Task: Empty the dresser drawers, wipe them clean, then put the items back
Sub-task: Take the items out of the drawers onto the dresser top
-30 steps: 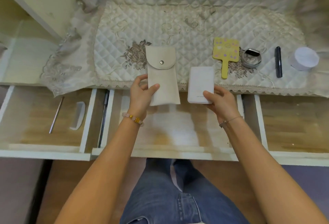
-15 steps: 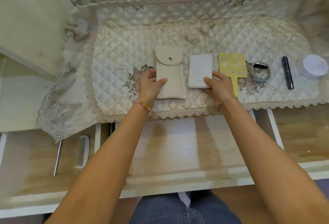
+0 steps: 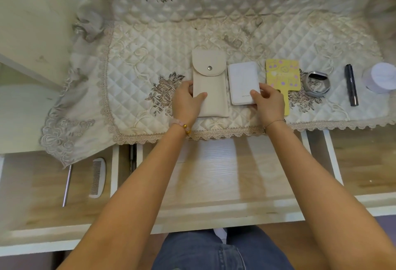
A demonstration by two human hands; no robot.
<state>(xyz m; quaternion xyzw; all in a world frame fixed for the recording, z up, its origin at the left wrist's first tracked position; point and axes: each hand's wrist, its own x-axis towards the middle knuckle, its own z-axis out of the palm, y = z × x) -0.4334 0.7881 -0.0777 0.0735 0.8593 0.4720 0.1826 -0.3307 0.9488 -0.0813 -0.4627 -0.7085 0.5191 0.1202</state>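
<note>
Left hand (image 3: 186, 103) has the cream snap pouch (image 3: 209, 85) pinched by its left edge, thumb on top. Right hand (image 3: 270, 100) grips the white power bank (image 3: 242, 81) at its lower right corner, thumb on the face and fingers along the side. Both things lie flat on the quilted lace cloth (image 3: 150, 55) on the dresser top, side by side and just about touching.

To the right there's a row: a yellow hand mirror (image 3: 282, 72) with its handle partly under the right hand, then a round silver tin (image 3: 317, 84), a black tube (image 3: 351, 86) and a white jar (image 3: 381, 78).

Below the cloth edge, the middle drawer (image 3: 214, 175) is pulled open under the forearms. The left drawer (image 3: 38, 205) has a white comb (image 3: 97, 177) and a thin metal rod (image 3: 67, 184) in it. The right drawer (image 3: 364, 162) is open too.
</note>
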